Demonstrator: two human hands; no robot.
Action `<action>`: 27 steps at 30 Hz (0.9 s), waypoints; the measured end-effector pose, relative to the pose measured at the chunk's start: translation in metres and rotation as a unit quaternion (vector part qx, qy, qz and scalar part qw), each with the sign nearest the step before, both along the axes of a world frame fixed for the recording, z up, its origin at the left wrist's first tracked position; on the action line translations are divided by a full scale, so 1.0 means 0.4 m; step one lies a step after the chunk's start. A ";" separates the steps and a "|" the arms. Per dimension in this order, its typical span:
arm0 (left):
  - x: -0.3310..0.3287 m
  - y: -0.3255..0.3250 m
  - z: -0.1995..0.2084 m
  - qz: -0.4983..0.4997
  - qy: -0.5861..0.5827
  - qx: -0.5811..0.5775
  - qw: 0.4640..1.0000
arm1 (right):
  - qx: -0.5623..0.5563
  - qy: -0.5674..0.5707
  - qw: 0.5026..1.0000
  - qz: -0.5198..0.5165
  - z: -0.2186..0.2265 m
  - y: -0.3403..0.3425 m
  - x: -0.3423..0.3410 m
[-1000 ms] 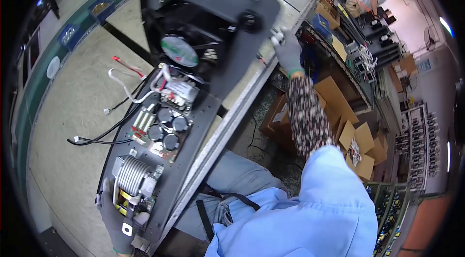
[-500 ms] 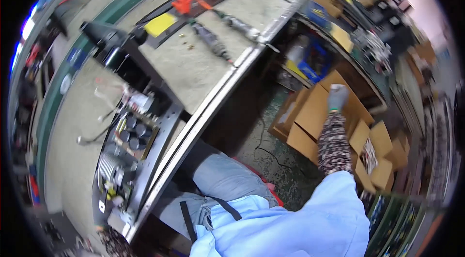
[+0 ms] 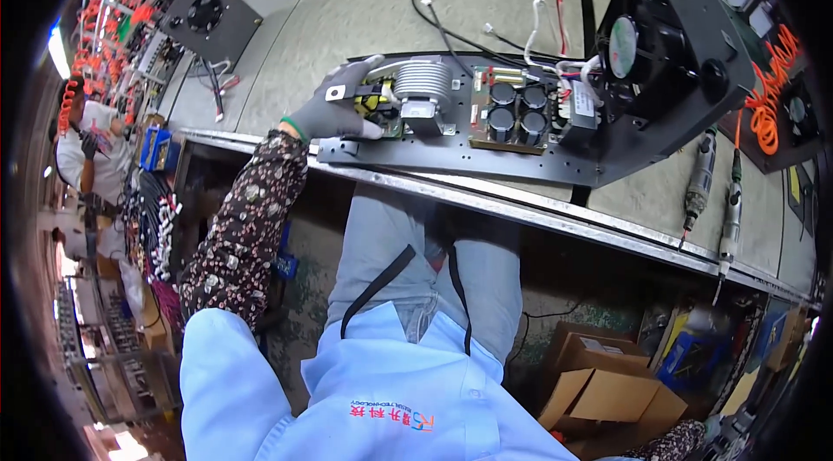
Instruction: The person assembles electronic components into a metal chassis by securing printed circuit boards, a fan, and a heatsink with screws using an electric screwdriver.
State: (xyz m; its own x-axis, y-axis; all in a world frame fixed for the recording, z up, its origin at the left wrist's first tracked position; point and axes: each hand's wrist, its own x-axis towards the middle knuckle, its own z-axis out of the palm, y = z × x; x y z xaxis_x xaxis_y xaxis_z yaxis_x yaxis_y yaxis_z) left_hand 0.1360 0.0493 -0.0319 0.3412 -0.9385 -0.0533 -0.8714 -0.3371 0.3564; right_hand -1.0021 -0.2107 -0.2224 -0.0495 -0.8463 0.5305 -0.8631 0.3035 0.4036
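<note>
On the bench in front of me lies a dark metal chassis (image 3: 416, 162) with an upright fan panel (image 3: 720, 53) at its right end. My left hand (image 3: 325, 109), in a grey glove, is closed around the circuit board (image 3: 375, 102) with yellow-wrapped parts at the chassis's left end, fingers over its back and thumb in front. Beside it stands a silver ribbed coil (image 3: 423, 88), then a board with black capacitors (image 3: 503, 109). My right hand (image 3: 715, 426) is at the lower right edge, past an open cardboard box (image 3: 599, 396); its fingers cannot be made out.
Two electric screwdrivers (image 3: 701, 183) lie on the bench's right side near orange coiled cords (image 3: 765, 127). Loose cables (image 3: 451, 31) lie behind the chassis. Another fan panel (image 3: 208, 14) stands at the far left. A person (image 3: 91, 144) works beyond the left end.
My view has swung left from the boxes to the bench, so the chassis now sits ahead. The right hand has gone from above the box to the lower right edge. The left stays at the chassis end.
</note>
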 end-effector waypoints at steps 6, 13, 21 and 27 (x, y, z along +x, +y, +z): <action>0.017 -0.007 -0.040 0.004 -0.039 0.017 0.999 | -0.018 -0.058 0.998 0.035 0.084 0.050 0.059; 0.001 -0.016 -0.054 0.012 -0.071 0.002 0.997 | -0.062 -0.155 0.985 0.053 0.070 0.198 0.104; -0.018 -0.003 -0.069 0.019 -0.153 -0.011 0.988 | -0.127 -0.247 0.952 0.128 0.122 0.208 0.193; -0.031 0.003 -0.066 0.037 -0.205 0.034 0.977 | -0.159 -0.325 0.914 0.183 0.168 0.246 0.398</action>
State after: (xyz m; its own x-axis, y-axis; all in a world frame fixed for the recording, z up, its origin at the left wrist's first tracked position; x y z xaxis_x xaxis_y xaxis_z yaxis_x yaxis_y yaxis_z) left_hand 0.1237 0.0505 -0.0581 0.4139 -0.9094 0.0413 -0.9086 -0.4155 -0.0428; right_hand -0.8427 -0.1124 -0.1551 -0.1849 -0.6777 0.7117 -0.9568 -0.0413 -0.2879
